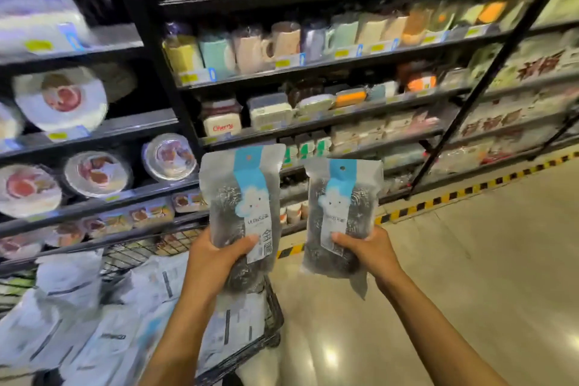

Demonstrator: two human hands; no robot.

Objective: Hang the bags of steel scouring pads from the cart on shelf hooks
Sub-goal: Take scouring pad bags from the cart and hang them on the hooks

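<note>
I see the left hand (216, 255) gripping one bag of scouring pads (241, 197) upright by its lower part. The right hand (366, 249) grips a second bag (341, 207) just beside it, not touching. Below on the left, the wire cart (275, 307) holds more bags (103, 323). In front stand dark shelves (313, 67) with mugs (282, 41) and plates (62, 97).

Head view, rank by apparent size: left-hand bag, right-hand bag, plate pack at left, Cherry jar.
1-2. left-hand bag, right-hand bag: near tie; left looks slightly bigger, maybe just nearer.
3. plate pack.
4. Cherry jar.
</note>
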